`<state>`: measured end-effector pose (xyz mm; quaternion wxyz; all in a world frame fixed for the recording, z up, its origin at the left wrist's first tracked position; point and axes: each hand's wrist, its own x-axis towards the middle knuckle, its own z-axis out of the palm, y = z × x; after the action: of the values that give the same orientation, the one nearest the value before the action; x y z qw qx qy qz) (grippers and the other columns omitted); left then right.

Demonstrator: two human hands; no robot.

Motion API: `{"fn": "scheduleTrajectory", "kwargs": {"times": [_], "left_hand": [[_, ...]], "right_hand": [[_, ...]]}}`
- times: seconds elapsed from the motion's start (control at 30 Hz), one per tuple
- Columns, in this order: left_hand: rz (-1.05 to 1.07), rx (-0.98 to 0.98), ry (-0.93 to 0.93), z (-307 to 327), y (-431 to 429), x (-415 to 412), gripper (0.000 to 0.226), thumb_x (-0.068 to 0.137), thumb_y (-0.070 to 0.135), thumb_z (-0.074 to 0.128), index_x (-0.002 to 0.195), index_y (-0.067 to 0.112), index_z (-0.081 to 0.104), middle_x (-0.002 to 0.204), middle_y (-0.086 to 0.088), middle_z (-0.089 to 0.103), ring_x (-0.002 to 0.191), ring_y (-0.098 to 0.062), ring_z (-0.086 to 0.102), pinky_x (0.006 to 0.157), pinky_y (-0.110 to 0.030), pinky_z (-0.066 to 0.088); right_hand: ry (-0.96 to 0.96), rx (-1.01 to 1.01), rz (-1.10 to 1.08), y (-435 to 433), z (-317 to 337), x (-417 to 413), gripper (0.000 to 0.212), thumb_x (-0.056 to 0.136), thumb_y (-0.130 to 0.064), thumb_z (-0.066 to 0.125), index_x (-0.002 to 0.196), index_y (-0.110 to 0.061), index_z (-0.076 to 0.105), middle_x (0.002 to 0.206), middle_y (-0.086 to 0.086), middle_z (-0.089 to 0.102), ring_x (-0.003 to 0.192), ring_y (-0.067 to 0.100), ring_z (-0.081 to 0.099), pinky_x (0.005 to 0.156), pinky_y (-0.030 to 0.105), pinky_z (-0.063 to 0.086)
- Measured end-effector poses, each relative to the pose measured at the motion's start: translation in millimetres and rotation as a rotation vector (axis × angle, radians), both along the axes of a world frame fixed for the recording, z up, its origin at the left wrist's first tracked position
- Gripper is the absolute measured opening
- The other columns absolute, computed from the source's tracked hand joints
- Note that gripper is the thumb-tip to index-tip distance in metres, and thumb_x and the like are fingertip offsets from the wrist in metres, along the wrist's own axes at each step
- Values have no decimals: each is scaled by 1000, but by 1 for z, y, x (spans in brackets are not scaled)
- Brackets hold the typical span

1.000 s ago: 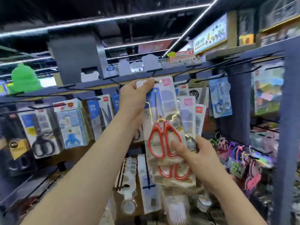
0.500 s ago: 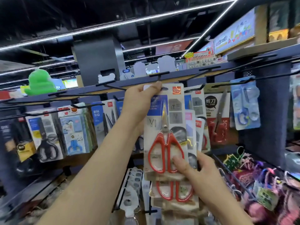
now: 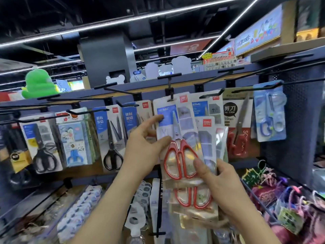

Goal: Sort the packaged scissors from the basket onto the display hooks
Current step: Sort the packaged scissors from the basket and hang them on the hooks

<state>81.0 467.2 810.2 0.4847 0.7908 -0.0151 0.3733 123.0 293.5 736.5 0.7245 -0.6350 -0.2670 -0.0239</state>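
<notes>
Scissors pack (image 3: 177, 124) hangs at hook (image 3: 169, 87) above fingers | left hand (image 3: 144, 147) pinches its left edge | right hand (image 3: 223, 187) grips lower packs (image 3: 193, 199), thumb on front

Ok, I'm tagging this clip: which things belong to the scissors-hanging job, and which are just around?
Job: red-handled scissors pack, display hook, spare packs, left hand, right hand.
Around: green toy, black-handled scissors pack, blue scissors pack.
</notes>
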Motion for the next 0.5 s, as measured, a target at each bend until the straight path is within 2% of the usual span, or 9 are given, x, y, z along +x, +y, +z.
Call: {"fn": "scheduleTrajectory", "kwargs": {"times": [0.07,0.13,0.2,0.27,0.33,0.37,0.43,0.5], "left_hand": [[82,-66,-24,-3,3,12,50,84,11,76,115,47,63,89,-6,69,79,-17,71,77,-39,61],[165,-99,-16,-1,8,29,53,83,11,77,125,38,61,82,0,66,71,-10,67,74,-32,61],[256,-74,-5,-2,18,50,55,83,12,77,132,31,60,82,-3,62,70,-11,59,79,-29,58],[351,26,-4,-5,23,67,56,84,16,76,135,31,58,79,2,56,68,-7,51,79,-20,51],[397,129,-16,-8,22,78,54,87,17,74,137,30,56,85,5,59,70,-3,51,72,-5,44],[418,176,-14,-9,20,82,54,88,18,72,138,29,55,92,4,63,77,-5,55,72,-5,43],[479,279,8,-14,19,92,55,89,23,70,139,32,49,104,-1,68,92,-17,64,82,-26,52],[531,344,62,-17,18,97,57,90,27,69,140,33,43,106,-5,70,97,-25,66,86,-38,54]], "right_hand": [[14,-19,-26,-8,-1,4,38,80,-49,59,46,-32,57,45,-15,35,42,0,35,45,11,31],[14,-7,-87,-19,-4,10,41,81,-53,59,58,-20,63,53,-5,39,50,9,40,52,21,37],[-19,32,-159,-30,-8,17,66,81,-62,61,74,3,53,62,7,42,58,18,42,60,31,37],[-34,76,-217,-41,-9,21,80,78,-72,62,83,7,53,65,13,46,61,19,45,61,33,40],[-27,109,-211,-48,-7,24,68,82,-67,63,81,1,62,62,17,54,60,16,53,57,28,45],[-9,115,-199,-49,-6,24,53,85,-57,64,76,-4,65,57,10,58,56,13,56,53,22,46],[3,111,-136,-48,-2,19,30,87,-37,61,67,-15,65,51,-7,59,47,2,55,46,14,44],[-23,86,-88,-45,0,17,31,85,-35,60,57,-22,64,48,-12,54,45,-2,49,47,11,41]]}}
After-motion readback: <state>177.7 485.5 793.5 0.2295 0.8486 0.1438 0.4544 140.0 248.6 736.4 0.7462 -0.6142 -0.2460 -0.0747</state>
